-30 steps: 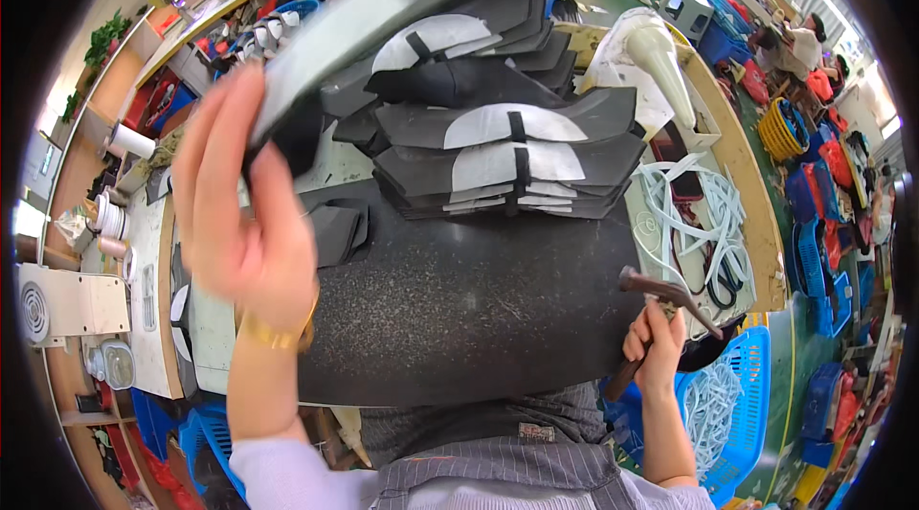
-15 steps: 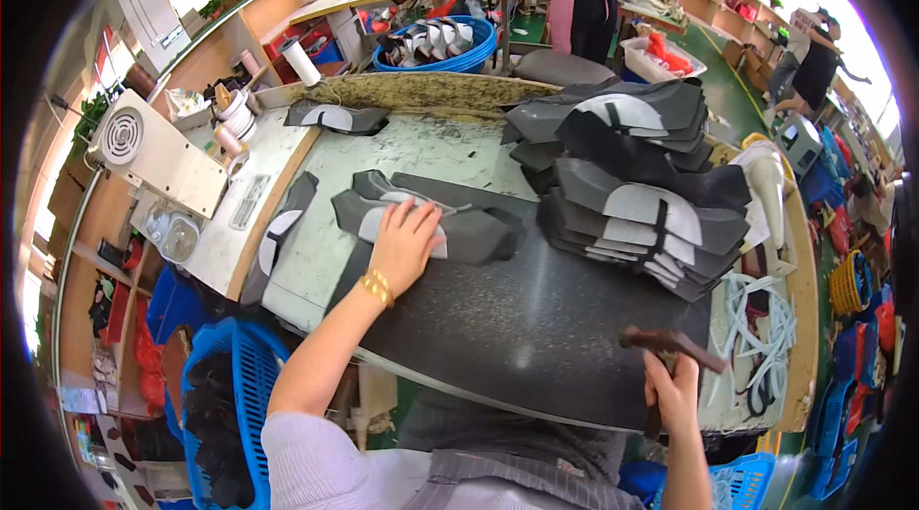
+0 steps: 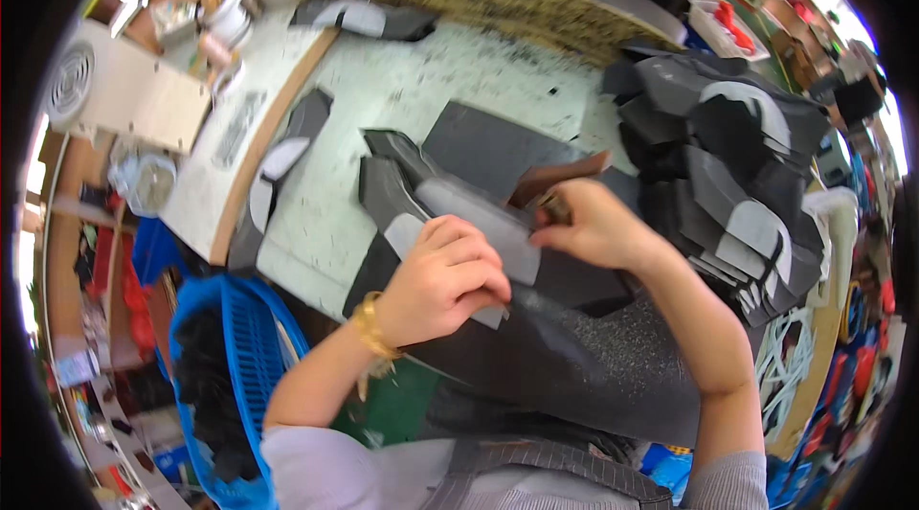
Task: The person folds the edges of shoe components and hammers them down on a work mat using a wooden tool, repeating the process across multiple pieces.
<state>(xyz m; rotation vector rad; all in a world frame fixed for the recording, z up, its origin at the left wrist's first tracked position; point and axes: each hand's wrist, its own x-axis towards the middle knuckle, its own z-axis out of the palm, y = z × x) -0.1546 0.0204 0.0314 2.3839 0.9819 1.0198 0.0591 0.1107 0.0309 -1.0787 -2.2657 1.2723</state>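
left grip (image 3: pixel 440 282): curled | right grip (image 3: pixel 595 226): clenched, slightly farther forward | forearms (image 3: pixel 706 338): both angled inward

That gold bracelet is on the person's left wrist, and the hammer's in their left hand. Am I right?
Not quite: the hammer is in the right hand, as the head view shows. The gold bracelet is on the left wrist.

From the person's head, a single wide fisheye view looks down and forward over the hands (image 3: pixel 440 285) from near above, with the forearms (image 3: pixel 330 371) entering at its lower edge and the table (image 3: pixel 479 65) spreading around and beyond the hands.
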